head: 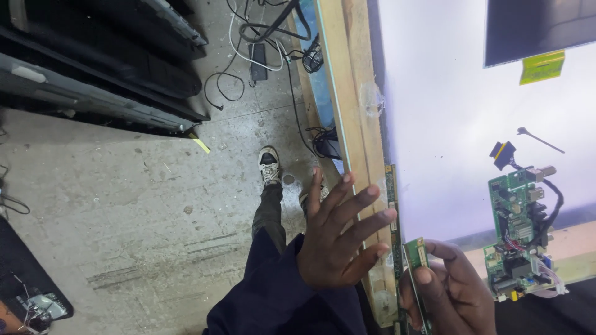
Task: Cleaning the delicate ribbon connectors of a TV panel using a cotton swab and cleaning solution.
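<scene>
My left hand [338,239] hovers with fingers spread, holding nothing, just left of the edge of a lit white panel [459,105]. A narrow green strip board [392,211] runs along that edge, close to my fingertips. My right hand [447,294] pinches a small green circuit board [416,253] at the lower end of the strip. A larger green circuit board [518,239] with wires and connectors lies on the panel to the right of my right hand.
A wooden frame [351,93] borders the panel. Dark flat panels [93,68] lean at the left over a concrete floor [143,205]. Cables and a power adapter [257,59] lie on the floor. A dark screen [534,28] and yellow label [542,66] sit top right.
</scene>
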